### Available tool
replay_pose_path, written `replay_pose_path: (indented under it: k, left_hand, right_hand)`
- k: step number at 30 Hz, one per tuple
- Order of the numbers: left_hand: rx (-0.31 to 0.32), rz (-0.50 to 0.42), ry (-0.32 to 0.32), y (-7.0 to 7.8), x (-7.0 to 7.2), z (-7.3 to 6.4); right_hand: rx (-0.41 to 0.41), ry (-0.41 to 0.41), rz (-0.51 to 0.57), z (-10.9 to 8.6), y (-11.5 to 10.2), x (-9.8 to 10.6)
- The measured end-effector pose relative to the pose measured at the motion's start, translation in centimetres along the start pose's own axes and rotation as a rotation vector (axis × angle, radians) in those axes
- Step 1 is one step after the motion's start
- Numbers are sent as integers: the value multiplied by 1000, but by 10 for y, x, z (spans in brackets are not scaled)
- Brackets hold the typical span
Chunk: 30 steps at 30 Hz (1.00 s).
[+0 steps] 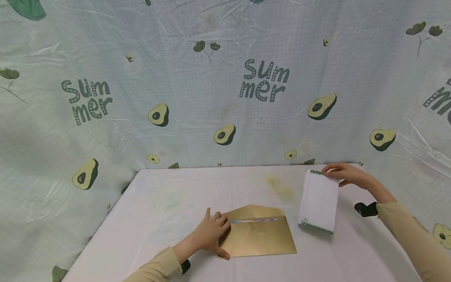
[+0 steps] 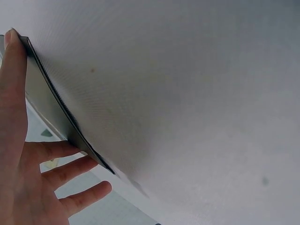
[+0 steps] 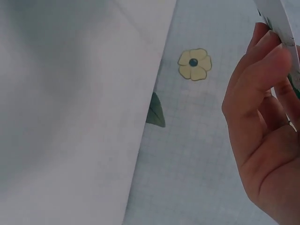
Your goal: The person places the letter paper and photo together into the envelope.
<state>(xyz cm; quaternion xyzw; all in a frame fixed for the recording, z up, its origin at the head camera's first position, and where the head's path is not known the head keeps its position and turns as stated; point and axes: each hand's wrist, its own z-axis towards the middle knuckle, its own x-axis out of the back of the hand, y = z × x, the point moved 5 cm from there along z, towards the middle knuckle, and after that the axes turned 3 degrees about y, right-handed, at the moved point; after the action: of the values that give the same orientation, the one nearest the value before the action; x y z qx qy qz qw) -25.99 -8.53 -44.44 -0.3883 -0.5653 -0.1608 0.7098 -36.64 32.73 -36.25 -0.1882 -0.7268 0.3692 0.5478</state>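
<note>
A gold envelope [image 1: 258, 237] lies on the table with its pointed flap raised towards the back and a shiny multicoloured strip along its opening. My left hand [image 1: 211, 233] rests on the envelope's left end, thumb at the front corner and fingers spread near the flap. In the left wrist view, the thumb and fingers touch the envelope's edge [image 2: 61, 101]. To the right, my right hand [image 1: 347, 174] pinches a white paper card [image 1: 318, 199] with green decorated ends by its top right corner. The card is tilted upright; only its corner shows in the right wrist view.
A white-covered table [image 1: 155, 203] carries a faint yellowish stain [image 1: 280, 188] behind the envelope. Close behind the table and along its sides hangs a pale curtain [image 1: 197, 86] printed with avocados and lettering. A dark wrist device [image 1: 366, 209] sits at the right sleeve.
</note>
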Motion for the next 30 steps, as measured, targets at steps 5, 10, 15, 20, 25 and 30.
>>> replay_pose_path:
  k: [5, 10, 15, 20, 25, 30]
  left_hand:
    - [6, -14, -3, 0, 0, 0]
    - [5, -18, 2, 1, 1, -1]
    - [4, -22, 6, 0, 1, -2]
    - [8, -24, 6, 0, 2, -2]
    - [6, -12, 24, 0, 1, -2]
    - [5, -8, 31, 0, 0, -1]
  right_hand:
    - [-4, -9, 121, 0, 3, -10]
    - [27, -34, 236, 1, 7, -24]
    - [59, -75, 346, 2, 6, -36]
    - [72, -127, 498, 3, 3, -45]
    - [102, -173, 633, 3, 0, -52]
    - [133, -173, 683, 5, 2, -58]
